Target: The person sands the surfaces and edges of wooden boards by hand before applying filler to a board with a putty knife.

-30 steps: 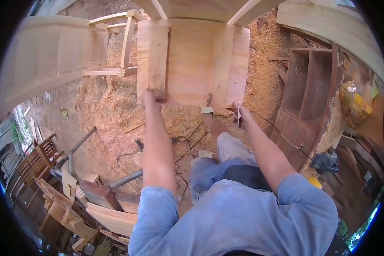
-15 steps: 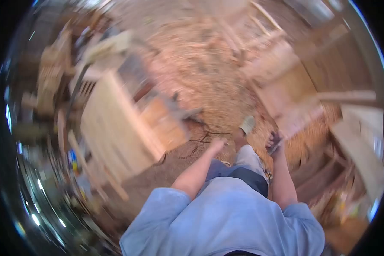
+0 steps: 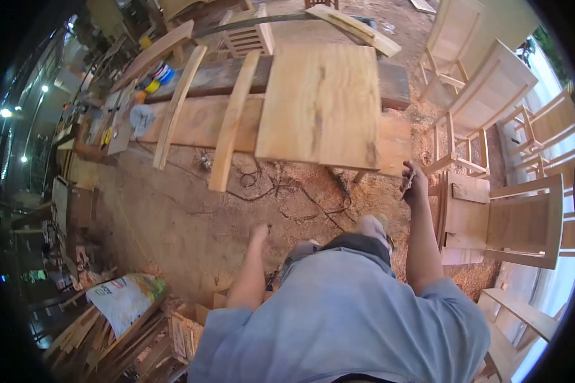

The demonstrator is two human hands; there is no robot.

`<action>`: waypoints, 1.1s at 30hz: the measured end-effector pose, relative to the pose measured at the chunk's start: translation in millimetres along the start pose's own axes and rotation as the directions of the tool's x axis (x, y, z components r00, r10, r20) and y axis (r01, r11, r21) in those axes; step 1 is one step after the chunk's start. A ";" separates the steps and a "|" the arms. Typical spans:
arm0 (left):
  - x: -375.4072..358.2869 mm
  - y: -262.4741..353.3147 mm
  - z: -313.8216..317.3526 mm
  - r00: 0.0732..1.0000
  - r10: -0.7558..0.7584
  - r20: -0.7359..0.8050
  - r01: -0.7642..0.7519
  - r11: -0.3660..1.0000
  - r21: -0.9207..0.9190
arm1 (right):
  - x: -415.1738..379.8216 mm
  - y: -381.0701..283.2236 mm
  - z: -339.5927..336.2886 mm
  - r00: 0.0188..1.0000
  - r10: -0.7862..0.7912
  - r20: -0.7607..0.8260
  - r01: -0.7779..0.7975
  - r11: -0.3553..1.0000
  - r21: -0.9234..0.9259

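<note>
1. Right hand (image 3: 414, 182): raised, just beside the near right end of the bench plank (image 3: 397, 143). Fingers partly curled, with gaps between. A slim pale thing may lie among them; too small to tell whether it is held.
2. Left hand (image 3: 260, 232): low, at the person's left side, over bare floor (image 3: 166, 217). Fingers foreshortened; cannot tell how far open or whether anything is gripped.
3. Wide pale panel (image 3: 319, 105): flat on the bench, spanning the plank and the dark beam (image 3: 395, 83) behind it. Ahead of the person, near the right hand, apart from it.
4. Two narrow strips, one farther left (image 3: 180, 105), one nearer the panel (image 3: 235, 121): laid across the bench, near ends jutting past the plank's edge.
5. Dark cables (image 3: 278, 186): loose on the floor below the panel, among shavings.
6. Right side: pale wooden chair (image 3: 495, 86) upright; nearer, a small block (image 3: 471, 193) on a flat wooden piece (image 3: 464, 223).
7. Lower left: printed sack (image 3: 124, 300) over scrap lengths.
</note>
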State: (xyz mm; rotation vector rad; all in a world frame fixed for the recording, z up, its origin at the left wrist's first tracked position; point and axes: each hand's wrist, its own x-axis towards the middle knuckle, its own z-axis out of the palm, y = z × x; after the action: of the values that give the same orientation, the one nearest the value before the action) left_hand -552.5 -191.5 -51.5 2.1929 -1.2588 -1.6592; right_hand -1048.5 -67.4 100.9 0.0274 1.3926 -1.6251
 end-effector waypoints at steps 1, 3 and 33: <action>18.4 -16.1 -10.0 0.996 0.068 -0.059 -0.078 0.975 -0.208 | -1.9 2.6 19.0 0.993 -0.118 -0.027 0.114 0.986 -0.118; -22.9 32.2 -35.5 0.980 0.176 -0.097 -0.198 0.920 -0.338 | 5.5 8.3 43.3 0.971 -0.235 -0.045 0.219 0.948 -0.230; 77.6 316.9 -71.0 0.717 0.609 0.340 -0.659 0.751 0.044 | -44.5 38.8 147.3 0.890 -0.257 -0.376 -0.058 0.756 -0.653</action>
State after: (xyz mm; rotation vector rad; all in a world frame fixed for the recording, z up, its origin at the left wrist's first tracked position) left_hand -658.7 -474.7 89.8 1.3031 -2.0033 -1.6462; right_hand -920.7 -148.7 148.2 -0.0941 2.3104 -1.1623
